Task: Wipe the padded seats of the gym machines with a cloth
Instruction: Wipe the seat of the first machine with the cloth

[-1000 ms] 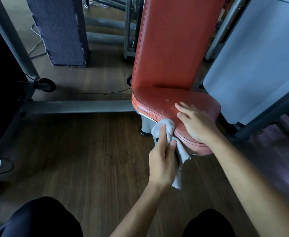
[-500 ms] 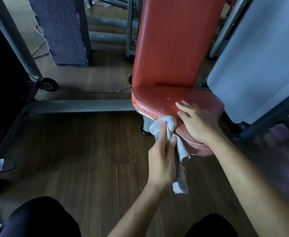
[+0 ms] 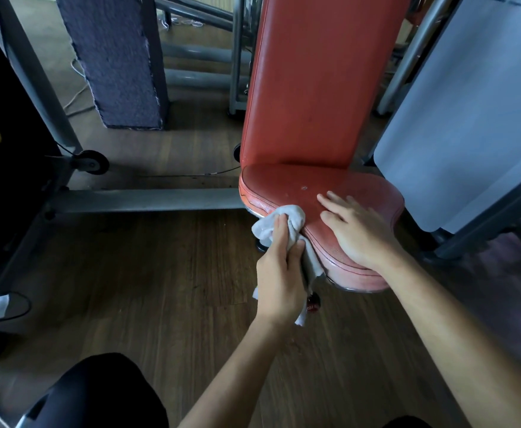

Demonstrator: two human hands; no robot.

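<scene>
Red padding covers the seat (image 3: 287,185) and the tall backrest (image 3: 321,78) of a gym machine. The left hand (image 3: 279,274) grips a white cloth (image 3: 287,216) with curled fingers and presses it on the seat's front left edge. The right hand (image 3: 356,231) rests flat on the seat, fingers straight. Under it all is a brown wooden floor (image 3: 160,273).

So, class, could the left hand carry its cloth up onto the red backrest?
Probably yes. The left hand grips the cloth at the front edge of the seat; nothing stands between it and the backrest, and the right hand rests aside on the seat.
</scene>
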